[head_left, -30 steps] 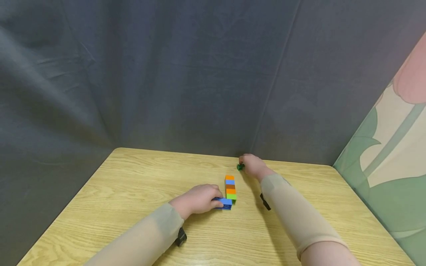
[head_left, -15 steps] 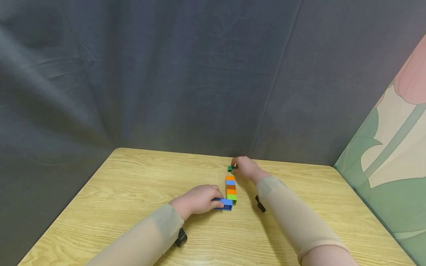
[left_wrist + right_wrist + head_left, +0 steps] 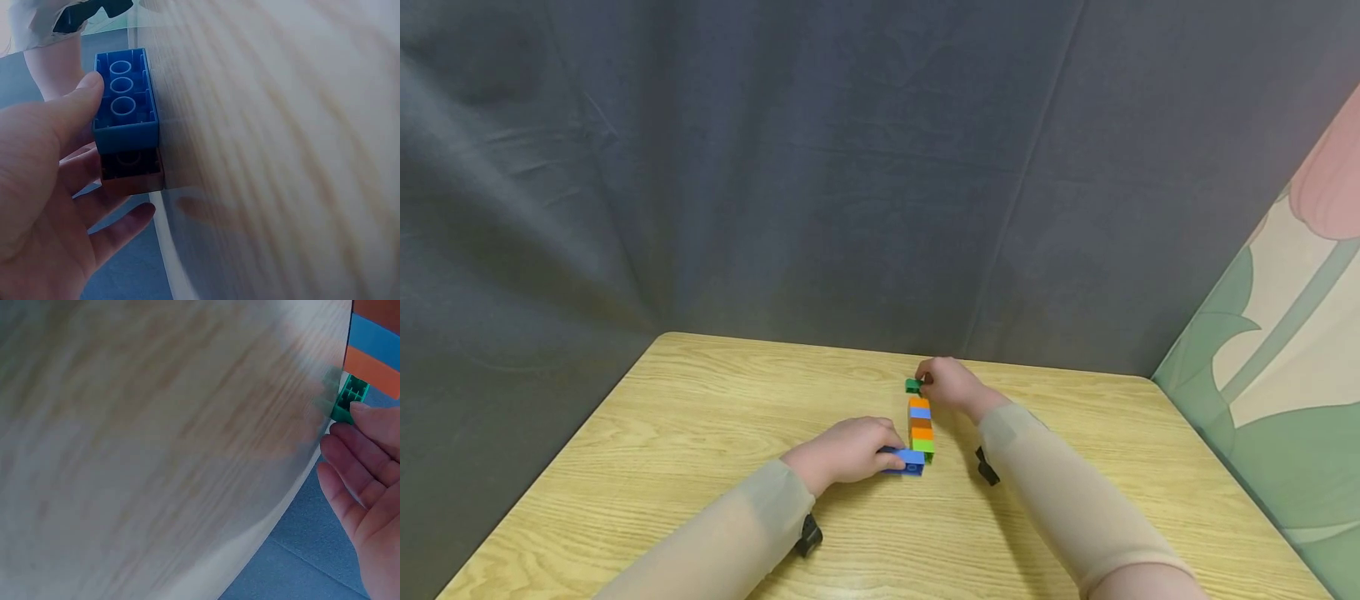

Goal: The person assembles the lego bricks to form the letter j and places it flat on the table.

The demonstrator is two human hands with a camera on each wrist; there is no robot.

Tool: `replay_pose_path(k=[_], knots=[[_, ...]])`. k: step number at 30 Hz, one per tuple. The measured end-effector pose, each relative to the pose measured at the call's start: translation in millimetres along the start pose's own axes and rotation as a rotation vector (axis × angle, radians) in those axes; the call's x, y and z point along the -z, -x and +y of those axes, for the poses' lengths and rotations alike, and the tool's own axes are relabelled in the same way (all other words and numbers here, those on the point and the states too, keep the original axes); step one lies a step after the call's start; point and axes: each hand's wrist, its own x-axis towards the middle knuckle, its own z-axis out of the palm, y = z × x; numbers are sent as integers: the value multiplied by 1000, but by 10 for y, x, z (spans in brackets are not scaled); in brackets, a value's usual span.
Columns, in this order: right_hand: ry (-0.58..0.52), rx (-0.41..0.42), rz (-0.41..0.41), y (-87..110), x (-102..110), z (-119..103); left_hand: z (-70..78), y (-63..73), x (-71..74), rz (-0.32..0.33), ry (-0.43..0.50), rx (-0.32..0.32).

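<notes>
My left hand (image 3: 846, 450) grips a blue brick (image 3: 910, 457) that lies on its side, its hollow underside towards the near edge. In the left wrist view, a reddish-brown brick (image 3: 132, 181) sits right beyond the blue one. A row of joined bricks (image 3: 921, 422) runs away from the blue brick's right end: lime green, orange, brown, blue, orange. Past the row's far end, my right hand (image 3: 955, 387) pinches a small green brick (image 3: 912, 386). The right wrist view shows that green brick's hollow underside, close to the orange end brick (image 3: 374, 372).
The wooden table (image 3: 700, 433) carries the bricks, and its far edge lies just behind my right hand. A dark grey cloth (image 3: 820, 208) hangs behind it. On the right stands a panel (image 3: 1292, 358) with a printed flower.
My right hand has moved left and nearer with the green brick, from the table's far edge to just beyond the row's far end. The left hand stays on the blue brick.
</notes>
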Motion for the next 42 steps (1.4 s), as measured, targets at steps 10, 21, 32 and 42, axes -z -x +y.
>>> replay_pose_path(k=[10,21,32,42], knots=[[-8,1,9,74,-16,8,10,-15,6,-12,5,5],[9,-20,0,96,-5,12,10,-16,20,-16,17,10],[-60,-63,33,181,23,94,-29,-47,-27,-19,10,-2],[-269,-177,177,441,147,295,-96,-9,-75,30,-88,-26]])
